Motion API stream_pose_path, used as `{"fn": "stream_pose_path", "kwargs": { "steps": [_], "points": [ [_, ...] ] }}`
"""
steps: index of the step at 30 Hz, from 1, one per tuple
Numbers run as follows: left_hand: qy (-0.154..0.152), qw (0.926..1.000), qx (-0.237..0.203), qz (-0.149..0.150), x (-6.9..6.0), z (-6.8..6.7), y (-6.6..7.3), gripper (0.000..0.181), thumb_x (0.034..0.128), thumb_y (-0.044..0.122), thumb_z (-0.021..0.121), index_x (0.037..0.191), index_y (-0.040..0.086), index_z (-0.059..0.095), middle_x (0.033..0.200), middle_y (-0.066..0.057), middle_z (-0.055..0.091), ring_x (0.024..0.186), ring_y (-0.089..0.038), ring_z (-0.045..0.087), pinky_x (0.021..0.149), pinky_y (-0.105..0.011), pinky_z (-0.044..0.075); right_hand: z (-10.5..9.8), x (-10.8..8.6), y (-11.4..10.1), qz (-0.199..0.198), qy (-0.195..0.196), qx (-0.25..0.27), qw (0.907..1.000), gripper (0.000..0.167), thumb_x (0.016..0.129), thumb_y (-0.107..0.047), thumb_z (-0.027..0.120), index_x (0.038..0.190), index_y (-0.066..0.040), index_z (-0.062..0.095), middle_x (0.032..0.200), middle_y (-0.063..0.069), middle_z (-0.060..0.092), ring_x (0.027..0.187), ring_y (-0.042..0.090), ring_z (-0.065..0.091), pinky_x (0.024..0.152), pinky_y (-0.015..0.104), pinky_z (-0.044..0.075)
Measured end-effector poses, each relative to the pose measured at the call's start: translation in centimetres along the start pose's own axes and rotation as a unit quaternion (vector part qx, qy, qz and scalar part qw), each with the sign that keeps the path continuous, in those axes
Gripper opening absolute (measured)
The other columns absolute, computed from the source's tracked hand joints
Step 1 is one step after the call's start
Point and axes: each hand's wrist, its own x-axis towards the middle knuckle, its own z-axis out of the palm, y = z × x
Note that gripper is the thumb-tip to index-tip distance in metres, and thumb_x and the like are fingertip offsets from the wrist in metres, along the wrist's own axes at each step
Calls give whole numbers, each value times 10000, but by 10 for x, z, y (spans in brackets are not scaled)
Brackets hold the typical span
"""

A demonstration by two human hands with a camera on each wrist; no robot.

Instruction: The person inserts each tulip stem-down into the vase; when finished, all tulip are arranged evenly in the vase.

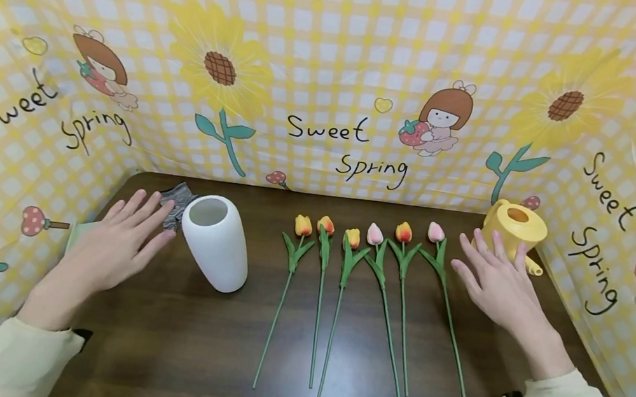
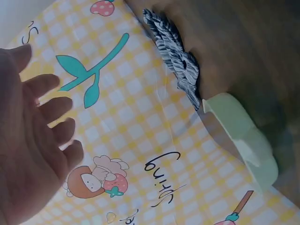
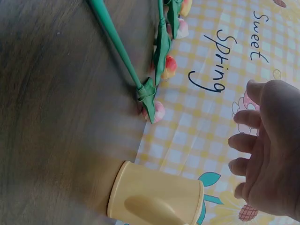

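My left hand (image 1: 127, 241), fingers spread and straight, hovers at the left with nothing in it. Nearest to it stand a white vase (image 1: 218, 246), a crumpled grey-and-black striped cloth (image 2: 176, 56) and a pale green plastic object (image 2: 243, 140), mostly hidden behind the hand in the head view. My right hand (image 1: 499, 286), also spread and holding nothing, is in front of a yellow watering can (image 1: 513, 225) and partly covers it. Between the hands lie several artificial tulips with green stems, including a pink one (image 1: 436, 232), an orange-red one (image 1: 403, 232) and a yellow one (image 1: 303, 226).
All of this is on a dark brown wooden table (image 1: 177, 345). A yellow checked cloth (image 1: 331, 65) with printed flowers and figures hangs behind the table and along both sides. The tulips lie in a row, blossoms toward the back.
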Motion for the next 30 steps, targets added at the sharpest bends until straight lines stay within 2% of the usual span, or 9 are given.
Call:
{"fn": "stream_pose_path", "kwargs": {
  "steps": [4,5,7,9,11,15,19,24,30],
  "points": [
    [589,9947,-838,28,-8,1,7,609,1058,341,551,1592,146,333,1600,-188,341,1495,-359,268,1201,-497,246,0,-2,-2,89,183,897,9958,705,1020,-441,599,1578,-89,348,1579,277,315,1436,532,264,1122,752,115],
    [781,9910,-1087,26,-9,2,8,616,1040,309,593,1590,178,347,1582,-161,388,1437,-319,386,1140,-435,359,1,-3,-2,138,206,1124,9934,742,999,-438,638,1583,-94,337,1576,274,326,1423,528,299,1106,748,183],
    [1051,9795,-1720,38,-11,6,11,674,992,223,677,1585,231,357,1555,-115,440,1353,-215,483,1043,-284,449,2,-6,-3,245,244,1481,9884,815,954,-431,709,1587,-92,324,1552,282,367,1377,526,380,1050,727,312],
    [1220,9648,-2327,137,-12,12,13,774,928,109,746,1582,247,356,1514,-105,487,1276,-115,520,934,-149,464,5,-8,-3,298,255,1648,9855,862,920,-428,753,1580,-70,329,1513,305,412,1312,533,454,982,703,400],
    [1230,9445,-3036,238,-12,19,15,877,859,0,786,1583,223,344,1494,-89,498,1246,-54,510,902,-95,456,10,-10,-2,321,212,1796,9830,882,900,-412,781,1567,-41,339,1470,326,452,1258,541,501,945,682,441],
    [1120,9016,-4159,383,-12,33,21,982,775,-145,791,1585,122,304,1464,-84,493,1314,-101,480,965,-178,484,24,-12,4,327,42,2248,9738,882,887,-335,811,1547,11,340,1413,336,507,1199,523,564,901,624,513],
    [1160,8716,-4737,488,-8,39,28,1016,731,-200,792,1572,41,277,1436,-135,482,1301,-181,480,972,-219,501,34,-13,10,508,-298,2604,9637,886,895,-285,807,1544,51,306,1344,341,552,1103,490,637,843,554,569],
    [1155,8551,-5032,468,0,46,33,1052,694,-203,822,1562,63,290,1408,-155,475,1264,-224,484,973,-247,506,41,-11,17,878,-754,2968,9479,915,913,-285,788,1550,79,242,1297,343,561,970,392,706,699,396,609],
    [1093,8498,-5143,360,7,55,36,1061,666,-188,854,1545,90,330,1363,-121,520,1225,-211,523,969,-244,501,49,-1,20,1266,-1240,3819,9071,906,938,-232,763,1536,133,187,1256,369,549,921,339,713,657,351,618]
  ]
}}
